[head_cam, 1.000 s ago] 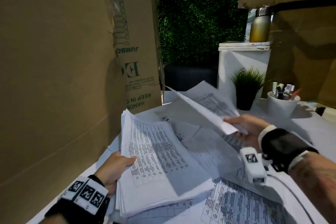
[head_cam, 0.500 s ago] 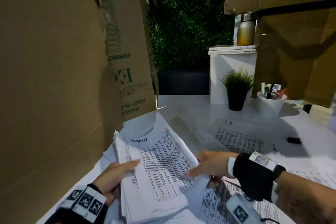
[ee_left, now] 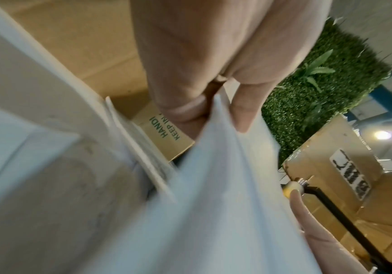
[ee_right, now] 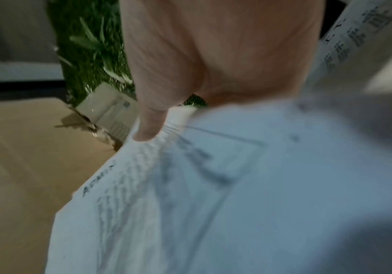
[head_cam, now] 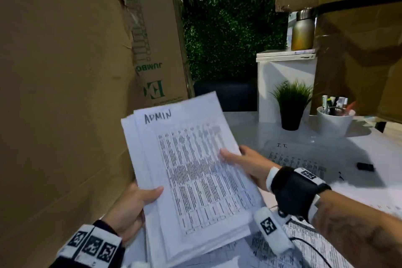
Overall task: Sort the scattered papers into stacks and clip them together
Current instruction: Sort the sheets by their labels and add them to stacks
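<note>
Head view: both hands, left hand (head_cam: 132, 209) and right hand (head_cam: 245, 165), grip the ADMIN stack (head_cam: 191, 169) by opposite side edges

White table (head_cam: 250, 122) here — an I.T. sheet (head_cam: 298, 162) lies flat on it, a small black clip (head_cam: 365, 166) just beside, more printed papers (head_cam: 304, 243) at the near edge — potted plant (head_cam: 291, 104) and pen cup (head_cam: 334, 121) stand at the back.

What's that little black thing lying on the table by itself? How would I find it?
Start at the white pen cup beside the potted plant at the back of the table. Come toward you, past the flat sheet marked I.T., to its right edge. There lies the small black object, probably a binder clip: the only dark thing on the white tabletop, and touching no paper.
</note>
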Demonstrator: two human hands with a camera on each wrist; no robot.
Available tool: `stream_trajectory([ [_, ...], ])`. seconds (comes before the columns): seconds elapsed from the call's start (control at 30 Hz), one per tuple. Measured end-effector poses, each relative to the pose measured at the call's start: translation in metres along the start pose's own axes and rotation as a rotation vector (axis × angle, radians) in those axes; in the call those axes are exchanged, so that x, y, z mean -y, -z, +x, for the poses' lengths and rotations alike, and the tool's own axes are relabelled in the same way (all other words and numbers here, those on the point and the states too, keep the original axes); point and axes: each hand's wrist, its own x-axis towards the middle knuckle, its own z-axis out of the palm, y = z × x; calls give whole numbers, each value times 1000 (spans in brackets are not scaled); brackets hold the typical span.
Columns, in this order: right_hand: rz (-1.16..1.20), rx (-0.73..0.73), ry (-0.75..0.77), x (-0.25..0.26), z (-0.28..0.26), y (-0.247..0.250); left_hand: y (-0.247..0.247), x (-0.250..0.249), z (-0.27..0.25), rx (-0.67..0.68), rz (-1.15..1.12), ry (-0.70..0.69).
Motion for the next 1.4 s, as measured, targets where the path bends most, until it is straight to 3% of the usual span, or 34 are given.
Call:
stream_trajectory([
  [0.1, 38, -29, 197, 20, -7, -10, -15, -20, -10, -1, -58, -75],
  [0.2, 89, -172, 455, 36, -18, -26, -30, -30, -11, -66, 20, -212],
  [0.3, 132, -240, 523, 37, -20, -33, -33, -35, -9, -147, 138, -284],
  [0.47, -162, -29, 322, 16, -19, -25, -18, -22, -7, -144, 209, -273],
  [0.53, -146, 4, 245, 13, -11, -23, -13, -17, -7, -212, 211, -290],
  [0.6, 43, -169, 194, 16, 11, -14, -3, -19, -6, -298, 174, -266],
  [0.67, 37, -385, 147, 18, 43, 1, 12, -28, -3, -362, 128, -263],
  [0.7, -92, -432, 99, 18, 59, 9, 19, -33, -2, -393, 110, -273],
  [0.8, -563, -379, -142, 16, 100, 23, 43, -45, -2, -461, 68, -302],
  [1.0, -1071, -190, -408, -21, 157, 24, 73, -39, -8, -525, 36, -288],
  [1.07, -1105, -184, -381, -38, 180, 32, 74, -35, -6, -510, 36, -269],
  [1.17, -1068, -159, -310, -10, 156, 28, 70, -31, -3, -481, 4, -244],
  [1.33, -909, -104, -439, -1, 83, 54, 58, -29, 1, -437, -34, -222],
  [1.4, -939, -155, -430, -9, 56, 67, 53, -27, 3, -410, -41, -183],
])
